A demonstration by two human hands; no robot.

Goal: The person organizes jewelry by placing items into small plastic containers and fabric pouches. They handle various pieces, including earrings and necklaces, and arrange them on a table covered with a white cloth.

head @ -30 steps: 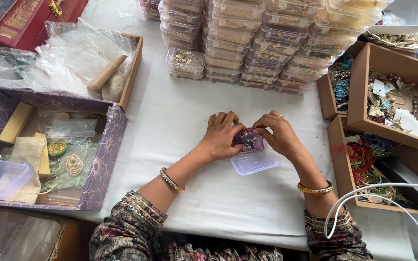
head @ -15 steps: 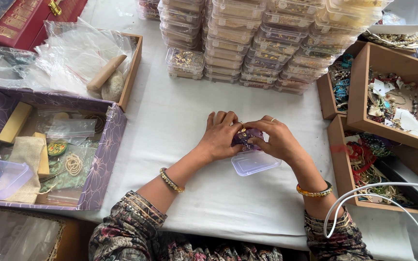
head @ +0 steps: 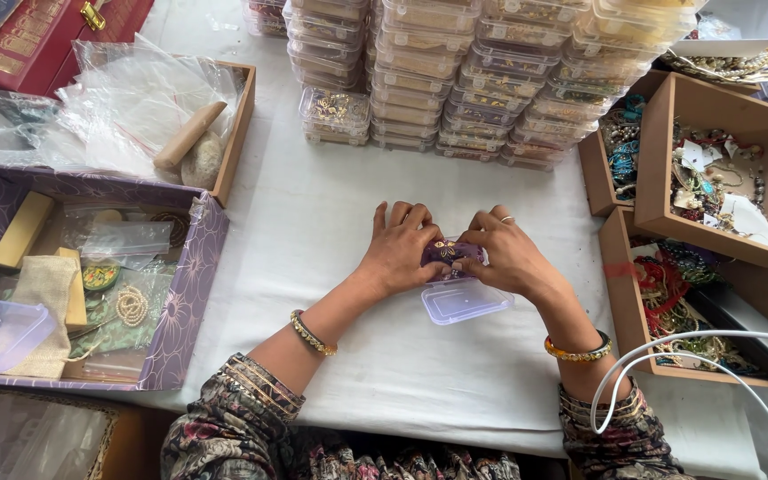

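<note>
My left hand [head: 399, 252] and my right hand [head: 504, 253] meet at the middle of the white table [head: 313, 231]. Between the fingertips of both hands sits a small purple item with a gold pattern [head: 444, 250], inside a small clear plastic box. The box's clear hinged lid [head: 466, 300] lies open toward me, flat on the cloth. Both hands press on the purple item from either side; most of it is hidden under my fingers.
Stacks of clear plastic boxes [head: 482, 80] with jewellery stand at the back. A purple cardboard box [head: 184, 293] with pouches and beads sits left, a wooden tray of plastic bags [head: 233, 133] behind it. Wooden boxes of jewellery [head: 713, 169] line the right. A white cable [head: 695, 356] runs at lower right.
Both hands have shifted slightly over the small box, fingers pressing closer on the purple item. Nothing else has moved.
</note>
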